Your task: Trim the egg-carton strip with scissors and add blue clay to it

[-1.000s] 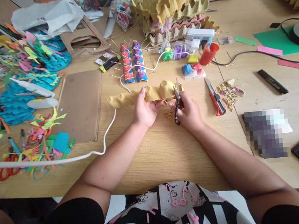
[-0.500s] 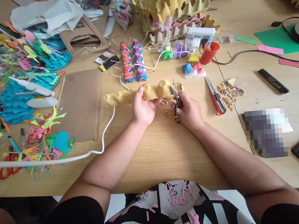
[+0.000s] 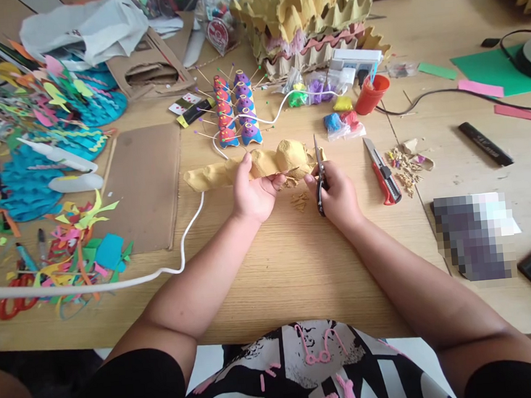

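Note:
A yellow strip of egg carton point(image 3: 262, 161) lies sideways above the table, its bumps facing up. My left hand point(image 3: 256, 190) grips its near edge, thumb on top and fingers underneath. At the strip's right end, my right hand point(image 3: 337, 193) holds black-handled scissors point(image 3: 321, 178). Their blades point away from me and look closed or nearly so, beside the last cup. Small yellow cut scraps point(image 3: 300, 202) lie on the table below the strip. Beyond it stand two painted carton strips, one red and blue point(image 3: 224, 113), one purple and blue point(image 3: 246, 108), stuck with pins.
A red box cutter point(image 3: 383, 173) and a scrap pile point(image 3: 406, 168) lie right of my right hand. A white cable point(image 3: 183, 246) runs beneath the strip. Egg trays point(image 3: 305, 16) are stacked behind; a cardboard sheet point(image 3: 138, 185) and colourful paper scraps point(image 3: 85, 258) lie left.
The scissors have turned more upright and shifted slightly right, their blades coming together. The strip has rolled a little, showing more of its rounded cup. My left hand has barely moved.

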A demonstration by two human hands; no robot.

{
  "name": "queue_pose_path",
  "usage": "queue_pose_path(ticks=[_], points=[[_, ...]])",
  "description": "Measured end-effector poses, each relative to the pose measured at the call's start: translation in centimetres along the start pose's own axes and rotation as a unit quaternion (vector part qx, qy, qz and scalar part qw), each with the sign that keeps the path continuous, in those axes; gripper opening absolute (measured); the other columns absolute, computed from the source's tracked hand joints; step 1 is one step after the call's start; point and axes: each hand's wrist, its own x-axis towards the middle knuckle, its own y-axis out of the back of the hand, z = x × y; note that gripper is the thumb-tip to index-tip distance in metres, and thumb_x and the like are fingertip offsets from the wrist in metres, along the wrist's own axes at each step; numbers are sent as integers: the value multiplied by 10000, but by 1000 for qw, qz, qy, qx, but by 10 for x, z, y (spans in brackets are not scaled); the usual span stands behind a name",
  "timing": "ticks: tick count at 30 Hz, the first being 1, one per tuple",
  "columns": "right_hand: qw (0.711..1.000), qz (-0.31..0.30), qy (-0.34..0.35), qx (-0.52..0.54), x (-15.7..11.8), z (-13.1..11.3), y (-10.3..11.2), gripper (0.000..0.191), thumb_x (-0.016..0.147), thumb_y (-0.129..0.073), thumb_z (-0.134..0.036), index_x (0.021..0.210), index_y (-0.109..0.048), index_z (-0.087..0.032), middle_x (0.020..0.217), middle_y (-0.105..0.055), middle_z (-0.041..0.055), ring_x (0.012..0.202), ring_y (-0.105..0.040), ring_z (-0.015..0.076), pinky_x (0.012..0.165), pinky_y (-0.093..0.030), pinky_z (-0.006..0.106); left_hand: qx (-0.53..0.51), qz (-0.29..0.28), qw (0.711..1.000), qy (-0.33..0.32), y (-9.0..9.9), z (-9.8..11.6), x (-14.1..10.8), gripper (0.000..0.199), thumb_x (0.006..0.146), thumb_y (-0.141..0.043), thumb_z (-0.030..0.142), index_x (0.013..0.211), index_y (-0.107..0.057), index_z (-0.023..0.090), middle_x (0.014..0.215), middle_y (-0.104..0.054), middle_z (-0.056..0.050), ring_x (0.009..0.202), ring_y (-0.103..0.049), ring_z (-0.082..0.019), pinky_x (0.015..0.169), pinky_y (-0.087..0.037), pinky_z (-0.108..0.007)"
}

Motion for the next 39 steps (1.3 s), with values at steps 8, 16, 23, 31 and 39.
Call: queue_pose_path(ticks=[8,16,23,31,39], points=[[999,-48,-4,-3,-6,-3,0,443,943,-664,-716,1026,-595,-287,711,-563,-39,644,-537,189,643,-433,337,-1,-8,1000,10,4,-1,2,401,983,-641,618,1087,-771,254,961,-843,-38,806,-811,-207,663,-620,-289],[995,-42,14,-87,-7,-7,2,405,977,-637,-657,1102,-680,-275,738,-672,6,656,-605,216,603,-356,325,9,-16,1000,5,9,-3,5,502,965,-645,691,1208,-754,265,1022,-849,-44,857,-823,-212,685,-631,-294],[993,-44,-4,-109,-8,-11,3,478,990,-601,-707,1133,-693,-260,758,-683,22,683,-624,231,620,-368,332,-6,-39,999,32,8,-1,4,512,967,-657,683,1233,-758,258,1089,-855,-72,1010,-823,-235,637,-585,-269],[995,-19,-15,-101,-5,-10,8,504,973,-619,-745,1081,-699,-259,688,-623,-8,609,-528,190,601,-318,319,-2,-80,996,50,8,5,2,518,960,-678,662,1318,-730,291,1271,-834,-91,1154,-802,-282,674,-575,-306],[988,-28,-9,-151,-5,-16,8,600,1003,-537,-776,1167,-733,-234,741,-652,25,679,-559,208,637,-335,321,-75,-102,989,82,7,8,1,479,981,-659,553,1372,-703,280,1239,-840,-79,1098,-803,-268,724,-559,-309]])
